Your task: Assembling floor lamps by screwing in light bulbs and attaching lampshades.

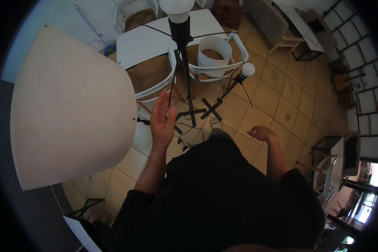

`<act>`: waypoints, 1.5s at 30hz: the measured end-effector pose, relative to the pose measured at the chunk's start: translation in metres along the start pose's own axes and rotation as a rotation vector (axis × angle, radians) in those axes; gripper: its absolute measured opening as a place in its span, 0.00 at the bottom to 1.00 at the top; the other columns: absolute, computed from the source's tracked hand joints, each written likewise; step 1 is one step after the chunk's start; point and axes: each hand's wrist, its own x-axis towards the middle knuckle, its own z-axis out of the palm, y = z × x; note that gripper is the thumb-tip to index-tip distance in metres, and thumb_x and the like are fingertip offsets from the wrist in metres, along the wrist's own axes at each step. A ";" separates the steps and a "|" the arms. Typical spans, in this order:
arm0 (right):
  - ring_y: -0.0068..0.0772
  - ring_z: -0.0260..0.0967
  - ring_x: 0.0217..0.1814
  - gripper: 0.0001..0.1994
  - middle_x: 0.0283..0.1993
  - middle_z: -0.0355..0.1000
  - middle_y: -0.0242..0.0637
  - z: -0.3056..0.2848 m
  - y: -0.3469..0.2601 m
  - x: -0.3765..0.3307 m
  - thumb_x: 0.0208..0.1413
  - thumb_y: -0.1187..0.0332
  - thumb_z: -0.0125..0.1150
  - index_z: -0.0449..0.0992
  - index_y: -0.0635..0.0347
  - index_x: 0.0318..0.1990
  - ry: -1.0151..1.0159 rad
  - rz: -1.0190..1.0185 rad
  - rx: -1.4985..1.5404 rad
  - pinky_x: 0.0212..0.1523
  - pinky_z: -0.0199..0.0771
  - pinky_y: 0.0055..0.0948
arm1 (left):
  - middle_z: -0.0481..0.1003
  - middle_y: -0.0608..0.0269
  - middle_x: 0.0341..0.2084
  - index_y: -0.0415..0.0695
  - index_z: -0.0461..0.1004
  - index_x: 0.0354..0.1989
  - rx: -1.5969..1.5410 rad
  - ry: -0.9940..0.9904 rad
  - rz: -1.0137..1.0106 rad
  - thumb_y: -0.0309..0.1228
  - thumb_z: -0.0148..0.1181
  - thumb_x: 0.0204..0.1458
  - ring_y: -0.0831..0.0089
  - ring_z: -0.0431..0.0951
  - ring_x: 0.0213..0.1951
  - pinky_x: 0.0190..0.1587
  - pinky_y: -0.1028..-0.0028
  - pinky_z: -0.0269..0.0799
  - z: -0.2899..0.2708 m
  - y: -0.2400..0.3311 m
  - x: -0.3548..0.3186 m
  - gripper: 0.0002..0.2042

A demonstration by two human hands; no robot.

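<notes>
My left hand (162, 124) is raised in front of a tall black floor lamp stand (181, 31) with a round white bulb (178, 9) on top. Its fingers are apart, and a thin black rod of the stand runs past the fingertips; I cannot tell whether they touch. Close by on the left is a large off-white lampshade (73, 109). Lower down, my right hand (262, 133) hangs over the tiles with loosely bent fingers and nothing in it. A shorter black lamp stand (229, 90) with a white bulb (248, 69) leans in view beyond it.
Beyond the stands is a white table (147, 44) with white-framed, brown-seated chairs (152, 75). One chair carries a small white drum shade (214, 56). Cables (193, 140) lie on the floor by my feet. More furniture and a guitar (342, 82) line the right side.
</notes>
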 end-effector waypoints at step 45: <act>0.47 0.75 0.51 0.28 0.55 0.73 0.52 -0.227 -0.111 0.427 0.61 0.49 0.53 0.74 0.69 0.55 -0.232 -0.539 -0.520 0.53 0.73 0.40 | 0.58 0.44 0.65 0.39 0.59 0.64 0.516 0.672 0.428 0.62 0.28 0.62 0.51 0.73 0.54 0.52 0.57 0.72 0.090 0.025 0.123 0.38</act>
